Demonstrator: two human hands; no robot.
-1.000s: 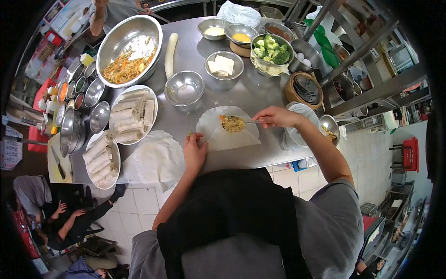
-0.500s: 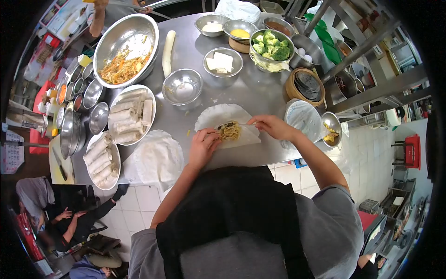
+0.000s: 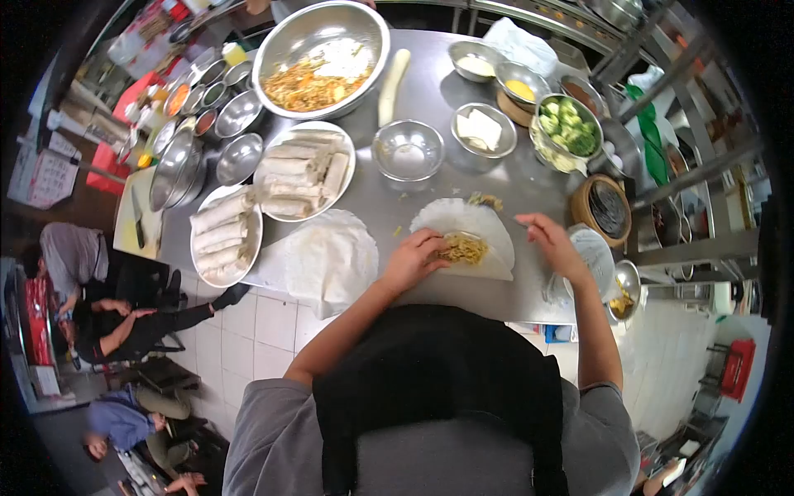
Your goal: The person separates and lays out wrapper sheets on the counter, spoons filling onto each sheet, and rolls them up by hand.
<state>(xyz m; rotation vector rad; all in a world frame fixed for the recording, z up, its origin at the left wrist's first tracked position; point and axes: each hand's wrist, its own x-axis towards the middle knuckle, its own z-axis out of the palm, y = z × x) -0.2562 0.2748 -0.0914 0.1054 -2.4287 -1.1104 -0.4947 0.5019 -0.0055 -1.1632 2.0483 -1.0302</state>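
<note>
A round white wrapper sheet [image 3: 495,263] lies on the steel table in front of me, with a heap of shredded noodle-like filling [image 3: 465,250] on it. My left hand [image 3: 413,260] rests over the sheet's left side, its extended fingertips touching the filling. To the right, my right hand [image 3: 558,246] is raised beside the sheet, thumb and fingers closed on a thin metal utensil that is barely visible. A dark-flecked clump of filling [image 3: 486,201] appears at the utensil's far end, by the sheet's upper edge. A stack of wrapper sheets [image 3: 331,256] lies left of my left hand.
Plates of white rolls [image 3: 302,175] stand left, below a large bowl [image 3: 380,62] of shredded filling. Past the sheet are an empty steel bowl [image 3: 408,150], a bowl of white blocks [image 3: 480,132] and broccoli [image 3: 571,128]. A bamboo steamer [image 3: 583,211] stands right. People sit at lower left.
My right hand has moved away from the filling to the right, carrying the utensil and its clump off the heap. My left fingers have straightened. The view has shifted left.
</note>
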